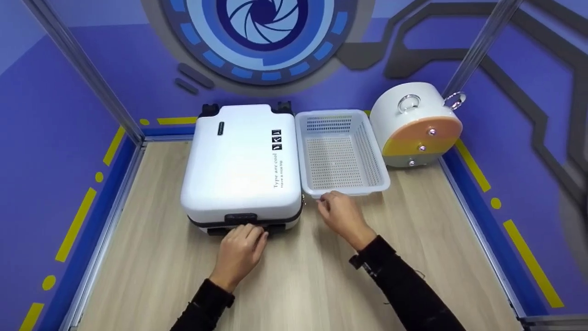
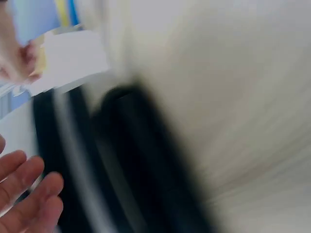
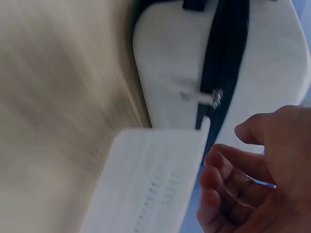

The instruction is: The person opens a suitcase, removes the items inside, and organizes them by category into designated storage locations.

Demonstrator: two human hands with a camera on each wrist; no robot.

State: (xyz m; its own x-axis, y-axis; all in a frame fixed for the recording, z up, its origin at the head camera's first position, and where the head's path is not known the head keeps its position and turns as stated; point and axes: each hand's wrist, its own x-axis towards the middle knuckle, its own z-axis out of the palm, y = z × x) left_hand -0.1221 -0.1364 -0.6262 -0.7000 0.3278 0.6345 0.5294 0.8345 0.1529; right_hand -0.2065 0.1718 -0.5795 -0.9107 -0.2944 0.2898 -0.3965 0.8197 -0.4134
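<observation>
A white hard-shell suitcase (image 1: 239, 156) lies flat on the wooden table, its wheels toward the back wall. My left hand (image 1: 241, 250) is at its front side, just below the black handle (image 1: 241, 219); in the left wrist view the fingers (image 2: 29, 194) are loosely bent with nothing between them. My right hand (image 1: 342, 216) is by the front rim of a white perforated basket (image 1: 381, 184). The right wrist view shows its thumb apart from the curled fingertips, with no object held. Close by, metal zipper pulls (image 3: 211, 98) hang at the suitcase's black zipper band.
Right of the basket stands a rounded white box (image 1: 390, 105) with an orange, yellow and grey front, several shiny knobs and ring-shaped handles on top. The basket sits against the suitcase's right side. Blue patterned panels (image 1: 115, 69) and metal posts enclose the wooden table (image 1: 151, 257).
</observation>
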